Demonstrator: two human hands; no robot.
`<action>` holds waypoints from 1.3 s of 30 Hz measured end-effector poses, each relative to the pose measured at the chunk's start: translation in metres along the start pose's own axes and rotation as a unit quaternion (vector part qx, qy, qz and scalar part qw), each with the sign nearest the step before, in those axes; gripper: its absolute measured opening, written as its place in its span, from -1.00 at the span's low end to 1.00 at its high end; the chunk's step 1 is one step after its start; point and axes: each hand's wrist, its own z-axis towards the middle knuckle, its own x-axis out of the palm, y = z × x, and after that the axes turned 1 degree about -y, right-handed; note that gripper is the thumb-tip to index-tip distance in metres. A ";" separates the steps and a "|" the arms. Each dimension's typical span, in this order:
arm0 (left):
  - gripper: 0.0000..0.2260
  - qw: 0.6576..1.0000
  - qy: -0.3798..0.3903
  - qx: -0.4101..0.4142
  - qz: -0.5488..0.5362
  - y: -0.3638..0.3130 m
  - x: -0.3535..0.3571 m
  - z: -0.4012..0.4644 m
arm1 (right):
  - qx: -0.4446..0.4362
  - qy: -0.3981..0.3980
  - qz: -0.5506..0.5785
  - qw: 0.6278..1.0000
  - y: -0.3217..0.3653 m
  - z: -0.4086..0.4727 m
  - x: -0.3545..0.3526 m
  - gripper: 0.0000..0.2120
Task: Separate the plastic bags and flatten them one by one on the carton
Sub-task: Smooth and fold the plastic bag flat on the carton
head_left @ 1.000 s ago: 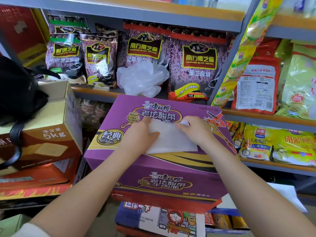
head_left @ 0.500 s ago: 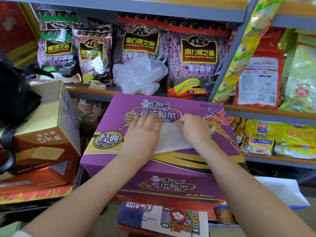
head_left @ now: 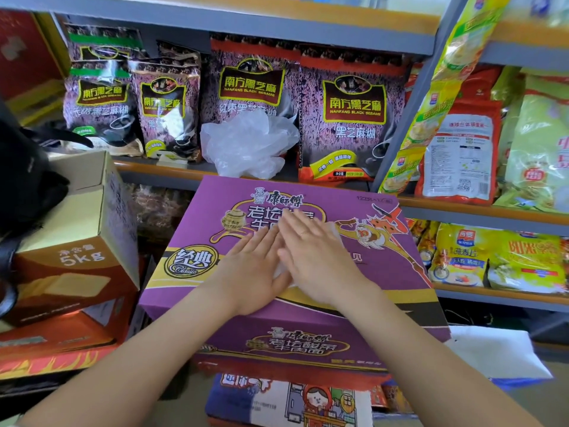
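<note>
**Bag pressed flat under both palms**

Bag (head_left: 334, 231) lies on the purple carton (head_left: 385, 272), almost wholly covered by the hands; only white slivers show beside the right fingers and between the palms. Behind the carton runs a shelf (head_left: 172, 169) of sesame packs (head_left: 352, 115), with a crumpled wad of bags (head_left: 246, 143) on its edge. A brown box (head_left: 77, 238) stands to the left. Left hand (head_left: 252, 269) and right hand (head_left: 314, 257) lie side by side, touching, fingers straight, pressing down and gripping nothing.
</note>
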 end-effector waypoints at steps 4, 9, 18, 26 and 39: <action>-0.13 1.000 0.013 0.001 0.014 0.002 0.001 -0.003 | 0.035 0.058 -0.003 0.998 -0.011 -0.001 0.015 -0.29; -0.19 0.999 0.036 0.006 0.030 0.003 -0.004 -0.002 | 0.098 0.090 0.012 0.991 -0.037 -0.012 0.008 -0.47; -0.48 0.999 -0.034 0.038 0.011 -0.045 -0.019 0.041 | 0.107 0.104 0.022 0.989 -0.044 -0.016 0.003 -0.47; -0.47 1.000 0.006 0.011 0.009 -0.030 -0.001 0.025 | 0.107 0.089 0.015 0.990 -0.043 -0.015 0.008 -0.48; -0.22 0.998 0.025 -0.059 0.015 0.001 -0.012 0.005 | 0.099 0.071 0.020 0.992 -0.046 -0.013 -0.007 -0.50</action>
